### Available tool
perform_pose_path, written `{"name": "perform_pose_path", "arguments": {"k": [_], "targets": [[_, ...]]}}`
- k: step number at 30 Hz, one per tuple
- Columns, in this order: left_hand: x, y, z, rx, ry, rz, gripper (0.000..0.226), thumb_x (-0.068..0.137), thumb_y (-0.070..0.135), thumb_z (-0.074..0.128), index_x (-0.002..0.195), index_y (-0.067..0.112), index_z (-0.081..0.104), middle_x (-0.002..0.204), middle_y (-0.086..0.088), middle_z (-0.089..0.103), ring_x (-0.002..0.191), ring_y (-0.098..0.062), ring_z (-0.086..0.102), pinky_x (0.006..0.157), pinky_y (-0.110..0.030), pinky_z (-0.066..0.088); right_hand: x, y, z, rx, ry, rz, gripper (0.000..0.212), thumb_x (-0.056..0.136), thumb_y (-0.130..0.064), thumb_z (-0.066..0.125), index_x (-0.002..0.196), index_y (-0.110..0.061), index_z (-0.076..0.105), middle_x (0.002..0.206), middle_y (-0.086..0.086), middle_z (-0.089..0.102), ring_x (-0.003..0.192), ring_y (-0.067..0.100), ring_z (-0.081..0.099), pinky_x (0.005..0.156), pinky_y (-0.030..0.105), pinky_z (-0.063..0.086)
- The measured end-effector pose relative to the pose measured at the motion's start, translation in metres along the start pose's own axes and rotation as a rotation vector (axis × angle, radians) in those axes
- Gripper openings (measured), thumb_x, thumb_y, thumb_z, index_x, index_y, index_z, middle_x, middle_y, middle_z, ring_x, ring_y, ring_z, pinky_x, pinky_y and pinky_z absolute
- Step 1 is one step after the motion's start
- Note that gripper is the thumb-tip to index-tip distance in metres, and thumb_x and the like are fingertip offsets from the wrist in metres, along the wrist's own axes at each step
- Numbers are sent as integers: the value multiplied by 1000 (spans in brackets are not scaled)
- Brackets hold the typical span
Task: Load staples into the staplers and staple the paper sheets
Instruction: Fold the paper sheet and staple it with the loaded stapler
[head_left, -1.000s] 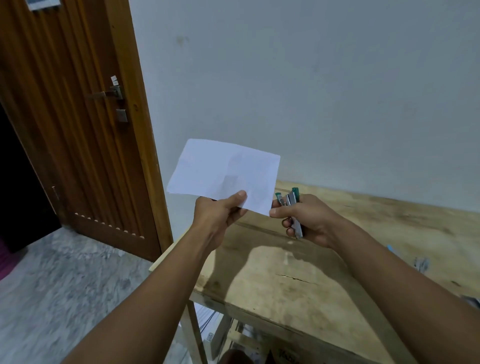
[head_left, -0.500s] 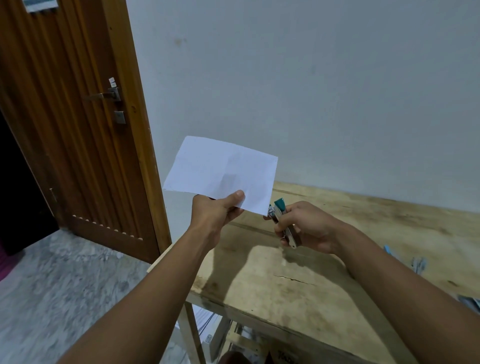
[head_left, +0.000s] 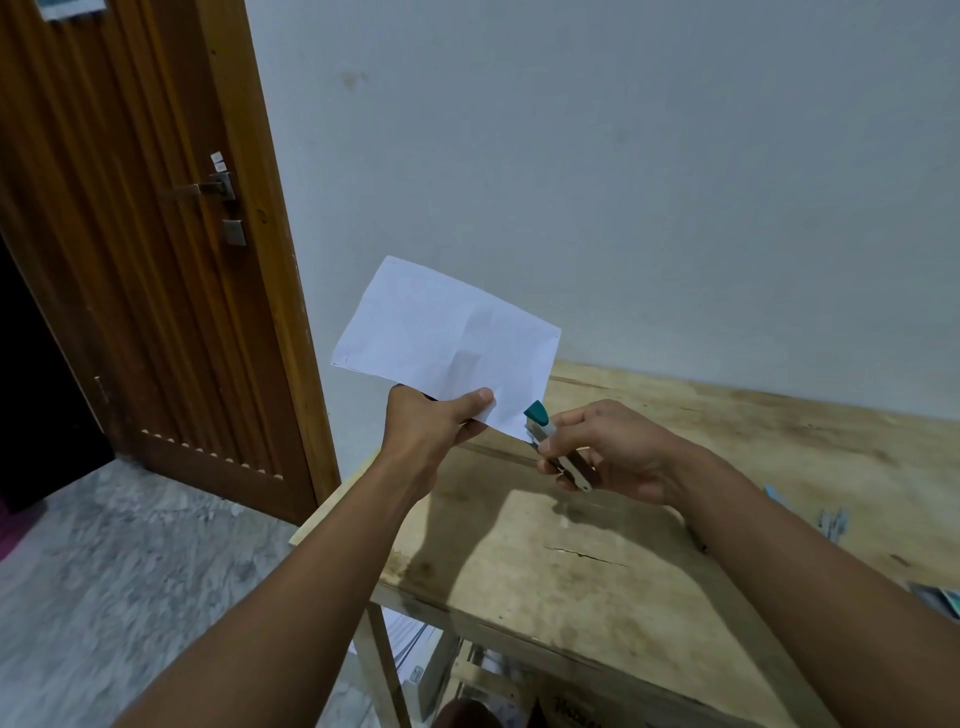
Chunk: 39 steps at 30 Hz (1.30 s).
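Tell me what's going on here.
A person is stapling paper. The left hand pinches a white paper sheet by its lower edge and holds it up over the corner of a wooden table. The right hand grips a small teal-topped stapler, its mouth at the sheet's lower right corner. Whether a staple has gone in cannot be seen.

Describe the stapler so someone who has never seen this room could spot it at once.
Start at the wooden table against the pale wall; two hands meet above its left end. The right hand grips the stapler, its nose at the lower right corner of the white paper that the left hand pinches. Unlike the paper, it is metal, teal-tipped.
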<state>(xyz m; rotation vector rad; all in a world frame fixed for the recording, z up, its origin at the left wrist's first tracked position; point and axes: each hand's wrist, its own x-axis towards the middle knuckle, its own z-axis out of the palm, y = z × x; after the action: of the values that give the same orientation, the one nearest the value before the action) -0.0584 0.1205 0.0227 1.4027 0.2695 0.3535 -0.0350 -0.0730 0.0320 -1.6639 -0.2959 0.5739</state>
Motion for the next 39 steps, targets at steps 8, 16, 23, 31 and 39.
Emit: {"name": "perform_pose_path", "arguments": {"k": [8,16,23,31,39], "targets": [[-4,3,0,-66,-53,-4,28,71,3,83,94,-6,70,95,-16,73,86,-25,73,75,-32,60,-2,-1,4,98,78,33,32,84,-25,72,100,2,69,83,10,62,73,19,66,56,28,50],[-5,3,5,-96,-76,-40,32,69,4,84,94,-11,70,94,-16,72,79,-20,72,74,-30,59,-3,-5,7,141,84,73,46,65,-42,80,93,-7,69,76,5,60,67,16,60,54,28,45],[-6,10,3,-98,-133,-68,26,69,1,83,90,-7,70,93,-14,70,78,-20,73,69,-27,58,-5,-4,4,73,43,97,23,78,-38,74,86,-17,68,71,-3,60,64,11,60,57,28,38],[-6,15,1,-122,-181,-120,31,71,-1,81,96,-12,68,90,-12,70,76,-15,72,66,-24,58,-6,-6,4,47,53,96,20,76,-38,74,81,-20,69,72,-6,60,67,10,60,56,27,37],[-5,16,1,-135,-190,-122,33,72,-1,81,100,-11,68,101,-16,71,83,-19,71,68,-25,58,-2,-7,9,38,136,68,19,76,-34,74,89,-19,72,79,-6,67,71,11,64,64,29,42]]}}
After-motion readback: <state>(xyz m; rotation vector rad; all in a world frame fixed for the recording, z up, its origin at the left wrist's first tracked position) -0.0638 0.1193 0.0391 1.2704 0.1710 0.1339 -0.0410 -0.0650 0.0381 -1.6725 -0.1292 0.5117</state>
